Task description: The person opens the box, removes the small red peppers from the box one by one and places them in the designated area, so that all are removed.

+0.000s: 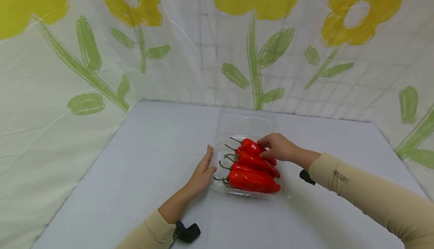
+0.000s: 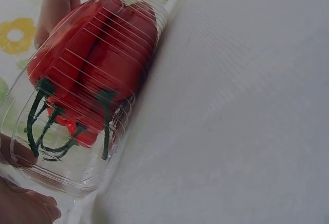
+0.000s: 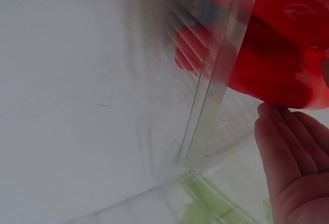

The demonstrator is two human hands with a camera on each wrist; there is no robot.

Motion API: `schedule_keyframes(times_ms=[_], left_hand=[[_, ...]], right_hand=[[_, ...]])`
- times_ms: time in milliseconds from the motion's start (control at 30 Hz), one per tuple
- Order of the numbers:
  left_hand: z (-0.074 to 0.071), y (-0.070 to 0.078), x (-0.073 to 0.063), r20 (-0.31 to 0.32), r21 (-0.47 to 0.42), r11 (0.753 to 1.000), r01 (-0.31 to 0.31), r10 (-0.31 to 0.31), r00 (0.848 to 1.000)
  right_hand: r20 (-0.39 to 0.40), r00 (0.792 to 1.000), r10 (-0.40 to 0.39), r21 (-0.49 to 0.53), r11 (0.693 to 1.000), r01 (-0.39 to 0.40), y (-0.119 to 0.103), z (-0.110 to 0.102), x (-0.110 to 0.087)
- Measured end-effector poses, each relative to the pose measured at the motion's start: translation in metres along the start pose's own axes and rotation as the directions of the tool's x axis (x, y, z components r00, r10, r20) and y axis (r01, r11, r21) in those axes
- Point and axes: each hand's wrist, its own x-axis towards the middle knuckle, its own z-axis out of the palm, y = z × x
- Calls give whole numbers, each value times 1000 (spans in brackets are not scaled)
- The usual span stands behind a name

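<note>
Several glossy red peppers (image 1: 252,181) with green stems lie side by side in a clear plastic clamshell container (image 1: 245,194), stems toward the left. My right hand (image 1: 278,148) pinches the farthest red pepper (image 1: 251,147) from above; in the right wrist view its fingertips (image 3: 270,112) touch the pepper's side. At the container's left edge, my left hand (image 1: 201,173) holds the rim, thumb at the rim and fingers along the outer wall. The left wrist view shows part of that hand (image 2: 25,203) beside the wall, one digit visible through plastic.
The container's clear lid (image 1: 245,124) is folded back toward the far edge. A white cloth covers the table (image 1: 162,139). Behind it hangs a pale curtain (image 1: 190,64) painted with yellow flowers. Dark wrist devices (image 1: 187,232) are on both arms.
</note>
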Motion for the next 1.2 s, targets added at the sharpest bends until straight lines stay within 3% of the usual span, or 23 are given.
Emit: schedule_keyframes(times_ms=[633, 867, 1200], left_hand=[[1, -2, 1, 1, -30, 999, 15, -15, 1000], [2, -4, 1, 23, -106, 994, -2, 5, 1000], [1, -3, 0, 14, -86, 996, -5, 6, 1000]], right_hand=[[-84, 996, -7, -84, 996, -1, -4, 9, 4], [-81, 997, -9, -105, 994, 1, -4, 8, 5], [-18, 1000, -26, -48, 999, 25, -1, 7, 9]])
